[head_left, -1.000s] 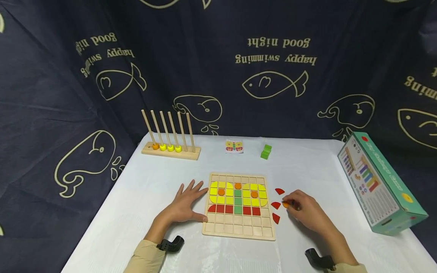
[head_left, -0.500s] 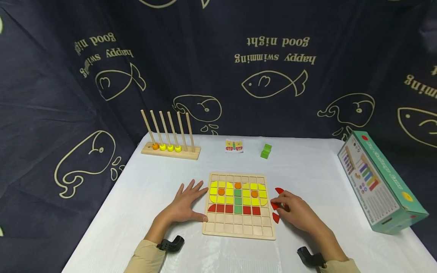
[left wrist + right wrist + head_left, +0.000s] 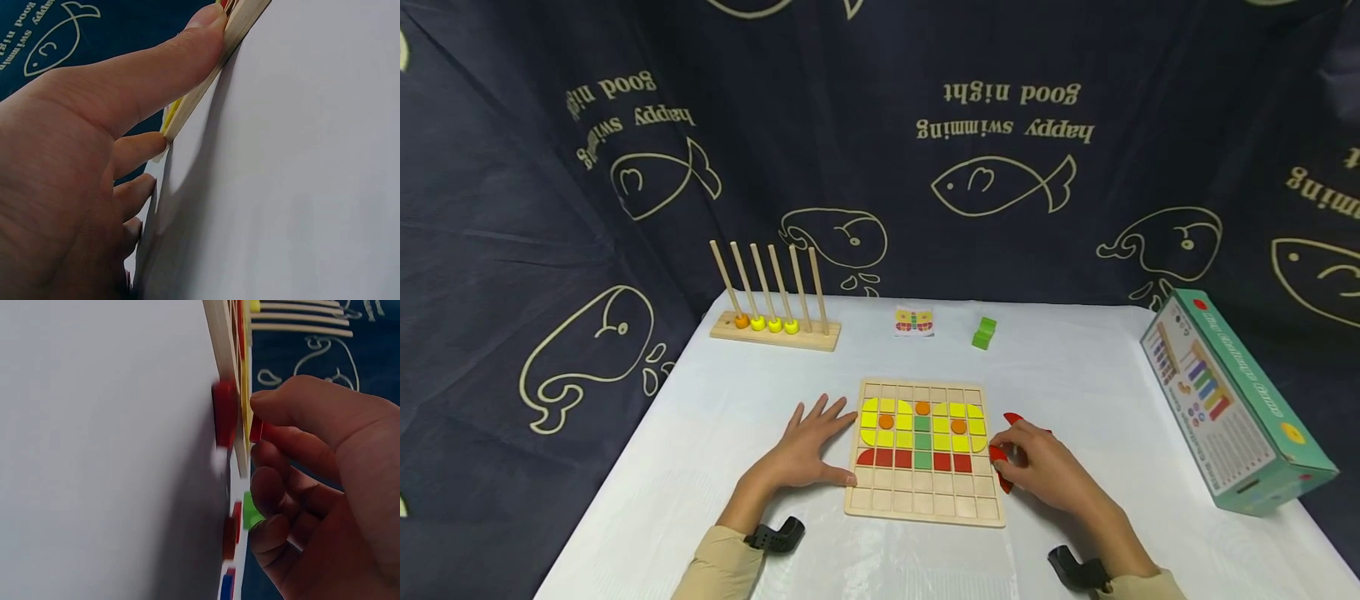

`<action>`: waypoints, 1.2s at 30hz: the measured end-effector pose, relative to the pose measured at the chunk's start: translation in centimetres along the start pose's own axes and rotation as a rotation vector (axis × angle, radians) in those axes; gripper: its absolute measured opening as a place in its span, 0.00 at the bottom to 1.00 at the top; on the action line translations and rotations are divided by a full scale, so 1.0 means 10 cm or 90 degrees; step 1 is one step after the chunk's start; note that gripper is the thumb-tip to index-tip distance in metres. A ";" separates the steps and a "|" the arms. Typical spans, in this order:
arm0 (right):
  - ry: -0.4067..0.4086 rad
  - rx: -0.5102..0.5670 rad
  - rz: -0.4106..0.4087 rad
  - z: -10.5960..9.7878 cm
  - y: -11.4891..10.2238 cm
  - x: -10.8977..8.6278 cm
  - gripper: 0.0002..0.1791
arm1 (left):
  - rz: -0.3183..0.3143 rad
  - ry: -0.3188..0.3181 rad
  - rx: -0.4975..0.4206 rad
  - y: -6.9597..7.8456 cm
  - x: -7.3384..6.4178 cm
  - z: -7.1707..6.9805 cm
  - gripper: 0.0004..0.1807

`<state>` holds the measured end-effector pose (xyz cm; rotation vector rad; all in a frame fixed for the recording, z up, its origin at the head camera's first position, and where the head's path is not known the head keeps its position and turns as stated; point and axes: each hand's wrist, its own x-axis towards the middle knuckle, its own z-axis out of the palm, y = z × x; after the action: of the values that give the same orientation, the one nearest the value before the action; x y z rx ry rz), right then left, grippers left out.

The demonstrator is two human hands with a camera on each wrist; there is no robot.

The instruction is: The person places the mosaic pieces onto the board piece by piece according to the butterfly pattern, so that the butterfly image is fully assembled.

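Note:
A wooden grid board (image 3: 925,505) lies mid-table, with yellow, orange, green and red flat pieces set in its cells. My left hand (image 3: 808,450) rests spread at its left edge; the thumb (image 3: 181,62) touches the rim in the left wrist view. At the board's right edge, my right hand (image 3: 1048,468) pinches a red quarter-circle piece (image 3: 257,429) between thumb and forefinger. A second red quarter-circle (image 3: 225,415) lies by the rim below that hand. Another red quarter-circle (image 3: 1012,418) is partly covered by the fingers.
A wooden peg rack (image 3: 775,335) with orange and yellow beads stands at the back left. A butterfly pattern card (image 3: 914,322) and green blocks (image 3: 984,333) sit at the back. On the right stands a teal box (image 3: 1240,404).
My right hand has moved left from beside the red pieces and now pinches one at the board's edge. An orange piece seen at its fingers earlier is out of sight. The left hand stays put.

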<state>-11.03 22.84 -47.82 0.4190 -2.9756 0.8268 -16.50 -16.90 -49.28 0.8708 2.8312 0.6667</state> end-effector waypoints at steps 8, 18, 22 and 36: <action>-0.015 0.013 -0.061 0.06 -0.16 0.00 0.13 | -0.004 0.001 -0.008 0.02 0.00 -0.01 0.59; -0.004 0.057 -0.034 -0.06 -0.08 -0.04 0.13 | 0.005 0.004 -0.010 0.01 0.00 -0.03 0.59; 0.038 0.023 0.012 -0.16 0.11 -0.08 0.10 | 0.009 -0.003 -0.005 0.00 -0.01 -0.01 0.60; 0.028 -0.041 0.082 -0.33 0.46 -0.19 0.15 | -0.002 -0.008 0.025 0.00 -0.01 0.01 0.70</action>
<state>-10.53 28.79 -47.46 0.2066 -3.0044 0.7370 -16.43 -16.95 -49.34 0.8741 2.8429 0.6053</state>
